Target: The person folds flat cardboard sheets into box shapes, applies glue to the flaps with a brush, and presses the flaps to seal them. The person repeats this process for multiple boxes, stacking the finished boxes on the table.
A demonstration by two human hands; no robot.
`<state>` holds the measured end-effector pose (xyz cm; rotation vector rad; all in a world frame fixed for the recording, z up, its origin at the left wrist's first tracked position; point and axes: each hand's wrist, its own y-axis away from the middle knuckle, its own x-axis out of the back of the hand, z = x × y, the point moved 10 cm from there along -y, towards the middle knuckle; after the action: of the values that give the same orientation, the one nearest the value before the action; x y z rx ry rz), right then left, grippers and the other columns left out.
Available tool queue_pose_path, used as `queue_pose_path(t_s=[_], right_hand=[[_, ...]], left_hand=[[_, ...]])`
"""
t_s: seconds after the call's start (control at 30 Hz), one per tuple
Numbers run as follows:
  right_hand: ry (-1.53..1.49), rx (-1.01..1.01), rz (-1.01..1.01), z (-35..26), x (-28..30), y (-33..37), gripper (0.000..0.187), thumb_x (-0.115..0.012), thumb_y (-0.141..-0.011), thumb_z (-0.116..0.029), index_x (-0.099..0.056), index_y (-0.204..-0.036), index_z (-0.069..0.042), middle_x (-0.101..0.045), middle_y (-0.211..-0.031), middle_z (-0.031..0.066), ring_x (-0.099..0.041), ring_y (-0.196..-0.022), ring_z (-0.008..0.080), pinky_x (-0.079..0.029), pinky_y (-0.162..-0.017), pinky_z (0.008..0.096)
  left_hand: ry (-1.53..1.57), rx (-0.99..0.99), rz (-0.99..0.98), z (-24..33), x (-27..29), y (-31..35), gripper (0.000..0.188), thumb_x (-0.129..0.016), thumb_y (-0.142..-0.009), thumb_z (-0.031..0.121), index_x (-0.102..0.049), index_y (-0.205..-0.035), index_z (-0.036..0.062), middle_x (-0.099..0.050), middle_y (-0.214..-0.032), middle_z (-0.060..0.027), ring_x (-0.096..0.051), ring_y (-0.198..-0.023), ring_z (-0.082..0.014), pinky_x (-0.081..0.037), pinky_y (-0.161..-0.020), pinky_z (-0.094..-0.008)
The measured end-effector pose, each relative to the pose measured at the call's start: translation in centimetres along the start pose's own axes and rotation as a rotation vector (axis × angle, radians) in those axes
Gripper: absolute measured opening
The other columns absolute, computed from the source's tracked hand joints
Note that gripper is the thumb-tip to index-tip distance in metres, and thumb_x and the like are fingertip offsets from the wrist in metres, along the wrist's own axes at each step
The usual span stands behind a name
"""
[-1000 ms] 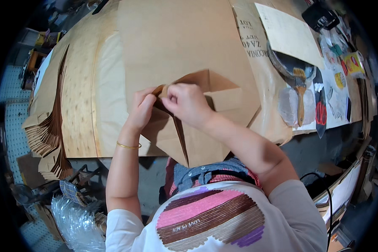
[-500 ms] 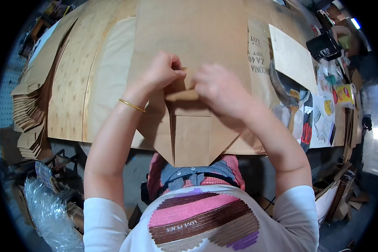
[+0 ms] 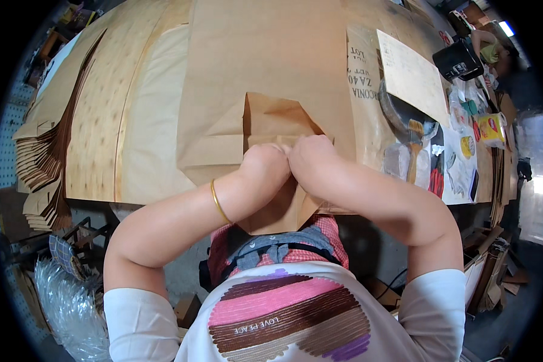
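A large brown kraft paper bag (image 3: 265, 60) lies flat on the table, its folded bottom end toward me and overhanging the near edge. One flap of that end stands raised and creased just beyond my hands. My left hand (image 3: 264, 166), with a gold bangle on the wrist, is closed on the paper at the middle. Right beside it, nearly touching, my right hand (image 3: 312, 158) is closed on the same folded part. The fingertips of both are mostly hidden behind the knuckles.
Stacked folded kraft bags (image 3: 42, 151) fan out at the table's left end. On the right are a white board (image 3: 410, 75) over a dark pan, a brush (image 3: 415, 142), red-handled scissors (image 3: 437, 180) and a yellow packet (image 3: 492, 130). Another person (image 3: 492, 48) is at the far right.
Both hands have come nearer to me and closed in together over the fold. The flap beyond them now stands up, and the bag has shifted slightly left.
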<state>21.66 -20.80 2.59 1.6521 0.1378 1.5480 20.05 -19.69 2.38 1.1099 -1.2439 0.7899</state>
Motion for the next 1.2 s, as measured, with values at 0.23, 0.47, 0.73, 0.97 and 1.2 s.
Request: queue_pose_path(t_s=[0.23,0.47,0.73,0.97,1.2], right_hand=[[-0.024,-0.231,0.117,5.9,-3.7,1.9,0.043,-0.065,-0.079,-0.014,-0.05,-0.117,-0.004,-0.069,-0.1,0.0153,-0.069,-0.09,0.027,-0.055,-0.076,0.0367],[-0.437,-0.265,0.25,6.1,-4.8,2.3,0.058,-0.061,-0.074,-0.007,-0.044,-0.129,-0.002,-0.065,-0.1,0.023,-0.066,-0.094,0.0341,-0.053,-0.082,0.0397],[-0.587,0.074,0.208,7.8,-3.2,3.0,0.031,-0.063,-0.069,-0.009,-0.065,-0.1,-0.004,-0.066,-0.091,0.0148,-0.064,-0.087,0.0334,-0.051,-0.077,0.0426],[-0.55,0.401,0.361,2.7,-0.3,6.3,0.026,-0.068,-0.063,-0.016,-0.066,-0.086,-0.003,-0.064,-0.086,0.0143,-0.062,-0.09,0.0341,-0.05,-0.076,0.0434],[-0.526,0.228,0.465,2.9,-1.1,5.2,0.016,-0.069,-0.07,-0.016,-0.067,-0.079,-0.002,-0.065,-0.082,0.0174,-0.064,-0.078,0.0384,-0.051,-0.071,0.0474]], left_hand=[[-0.141,0.308,-0.494,-7.8,-0.9,5.0,0.083,-0.086,-0.06,0.035,-0.05,-0.127,0.0006,-0.069,-0.105,-0.0058,-0.068,-0.094,-0.0189,-0.055,-0.074,-0.0302],[0.399,0.326,0.165,-9.2,0.3,6.9,0.057,-0.071,-0.071,0.01,-0.054,-0.125,-0.0007,-0.068,-0.102,-0.0184,-0.066,-0.098,-0.0306,-0.053,-0.083,-0.037],[0.937,0.312,0.099,-11.9,-0.5,4.7,0.035,-0.062,-0.072,0.003,-0.068,-0.106,0.0008,-0.068,-0.103,-0.0173,-0.064,-0.095,-0.0334,-0.051,-0.087,-0.0369],[0.906,0.194,-0.039,-10.8,-0.2,4.3,0.043,-0.059,-0.068,0.0,-0.065,-0.11,-0.0022,-0.058,-0.12,-0.0167,-0.058,-0.11,-0.031,-0.046,-0.095,-0.0324],[1.024,0.193,-0.138,-10.3,0.0,4.6,0.05,-0.061,-0.068,0.001,-0.059,-0.118,-0.0045,-0.061,-0.114,-0.0188,-0.06,-0.106,-0.0305,-0.048,-0.092,-0.0331]])
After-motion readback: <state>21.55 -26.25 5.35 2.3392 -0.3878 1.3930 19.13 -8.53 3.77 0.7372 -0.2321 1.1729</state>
